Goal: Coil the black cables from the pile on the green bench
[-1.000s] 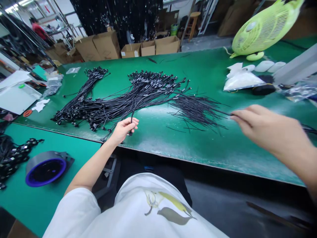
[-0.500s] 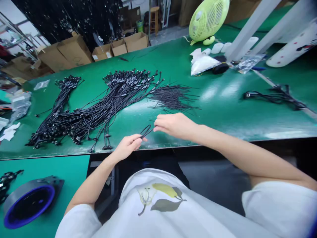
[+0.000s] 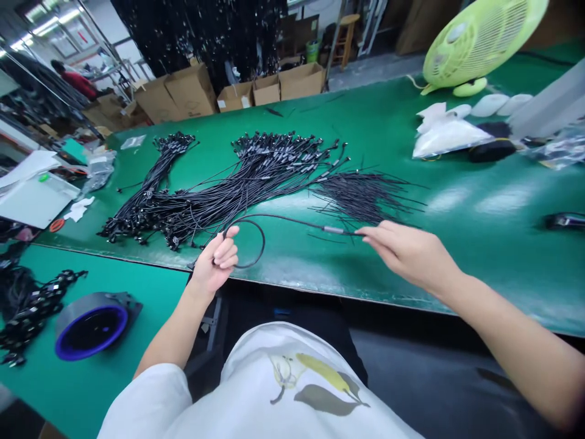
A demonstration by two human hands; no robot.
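The left hand (image 3: pixel 214 259) sits at lower centre, just over the near edge of the green bench (image 3: pixel 292 268), its grip closed on a single black cable (image 3: pixel 283 218) with the fingers curled around it. From there the cable drops into a small loop just beside the hand, then rises and runs right across the bench, past a slim metal sleeve (image 3: pixel 333 230). The right hand (image 3: pixel 409 253), further right, pinches the cable's thin end between thumb and fingertips, so the cable hangs between both hands, above the bench. Just beyond them lies a big heap of black cables (image 3: pixel 237 195), its thin wire ends (image 3: pixel 365 196) fanned out towards the right, and a smaller bundle of cables (image 3: pixel 159 171) lies to its left. At the upper right of the frame stand a lime-green fan (image 3: pixel 475 42) and white bags (image 3: pixel 448 137). A second green bench (image 3: pixel 114 268) at lower left holds a roll of grey tape with a blue core (image 3: pixel 94 326) and a pile of black connectors (image 3: pixel 34 311). Cardboard boxes (image 3: pixel 192 91) line the far side of the bench, and a co-worker in a red top (image 3: pixel 73 82) is at the upper left of the frame.
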